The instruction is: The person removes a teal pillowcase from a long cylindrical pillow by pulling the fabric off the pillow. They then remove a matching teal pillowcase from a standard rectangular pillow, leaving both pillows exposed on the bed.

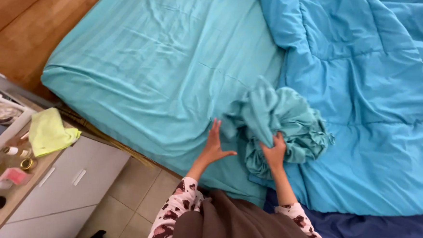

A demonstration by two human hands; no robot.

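Note:
My right hand [274,151] grips a bunched-up teal cloth [279,122] that lies crumpled on the bed. My left hand [214,144] rests flat with fingers spread on the teal fitted sheet [160,63], just left of the bunched cloth. A bright blue quilted duvet [364,87] is pushed over the right half of the bed, and the crumpled cloth overlaps its edge. My sleeves are white with dark red spots.
A white drawer unit [56,190] stands at the left beside the bed, with a yellow-green cloth [50,132] and several small items on top. Tiled floor [138,195] lies between it and the bed. A wooden headboard [19,32] sits at top left.

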